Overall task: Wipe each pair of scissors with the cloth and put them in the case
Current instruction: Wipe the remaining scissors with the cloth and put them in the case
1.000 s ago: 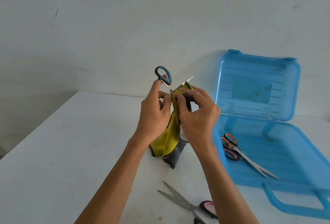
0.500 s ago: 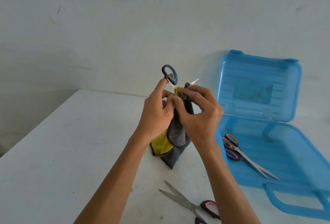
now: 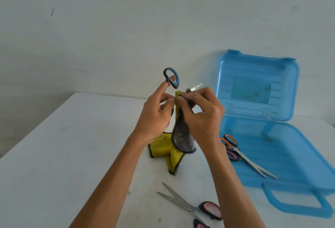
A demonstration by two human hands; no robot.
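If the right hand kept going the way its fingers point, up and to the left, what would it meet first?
Most likely the left hand: the right hand pinches the cloth around the blue-handled scissors right beside the left fingertips, though depth is unclear.

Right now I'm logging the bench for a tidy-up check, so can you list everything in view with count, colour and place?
blue-handled scissors: one, blue and black handle, held up over the table, blades wrapped in the cloth
cloth: one, yellow with grey side, hanging from the hands down to the table
pink-handled scissors: one, pink and black handles, blades open, on the table near the front
orange-handled scissors: one, orange and pink handle loops, inside the case
case: one, clear blue, lid open, right side
table: one, white
left hand: holds scissors handle
right hand: pinches cloth around blades
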